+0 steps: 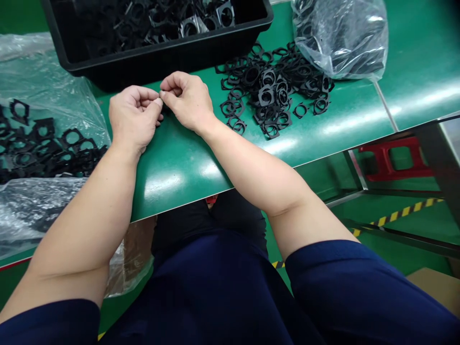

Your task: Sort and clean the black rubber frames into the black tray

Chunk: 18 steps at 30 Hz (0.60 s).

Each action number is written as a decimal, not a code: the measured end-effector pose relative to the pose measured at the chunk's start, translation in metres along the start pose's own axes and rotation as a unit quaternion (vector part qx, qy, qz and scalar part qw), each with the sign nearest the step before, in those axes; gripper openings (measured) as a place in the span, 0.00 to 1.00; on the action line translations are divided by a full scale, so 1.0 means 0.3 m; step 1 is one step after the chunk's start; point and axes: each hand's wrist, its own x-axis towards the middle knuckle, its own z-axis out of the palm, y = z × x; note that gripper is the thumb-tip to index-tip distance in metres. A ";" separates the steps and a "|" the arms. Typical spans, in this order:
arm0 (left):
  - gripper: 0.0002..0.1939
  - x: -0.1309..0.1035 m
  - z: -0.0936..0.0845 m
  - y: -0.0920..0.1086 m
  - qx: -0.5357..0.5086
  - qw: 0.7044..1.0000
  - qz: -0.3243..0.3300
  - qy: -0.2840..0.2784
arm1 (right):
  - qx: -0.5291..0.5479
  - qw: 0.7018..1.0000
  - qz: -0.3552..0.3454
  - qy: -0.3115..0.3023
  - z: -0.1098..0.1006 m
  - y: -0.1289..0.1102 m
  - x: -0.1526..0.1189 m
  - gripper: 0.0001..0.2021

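My left hand (132,115) and my right hand (189,99) meet fingertip to fingertip over the green table, just in front of the black bin (161,53). Both are closed in a pinch, thumb against fingers. Whatever lies between the fingertips is hidden or too small to name; a bit of dark shows under them. To the right of my right hand is a loose pile of black plastic ring-shaped parts (266,95). Left of my left hand, more flat black parts with round holes (45,143) lie on clear plastic.
Several black parts (190,27) fill the bin. A clear plastic bag (343,40) of dark parts sits at the back right of the green table (172,182). Crumpled clear plastic (32,215) covers the left side. Below the table's front edge stands a red stool (397,158).
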 end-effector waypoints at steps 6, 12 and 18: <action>0.07 -0.003 0.002 0.005 -0.007 1.000 0.011 -0.002 | 0.015 1.000 -0.021 0.011 0.002 0.012 0.000 0.03; 0.06 -0.004 -0.002 0.001 -0.016 1.000 -0.012 0.003 | 0.003 1.000 0.001 0.002 0.008 0.009 0.004 0.04; 0.06 -0.001 -0.008 -0.007 -0.021 0.999 -0.027 -0.016 | 0.014 1.000 0.008 -0.003 0.018 0.026 0.013 0.09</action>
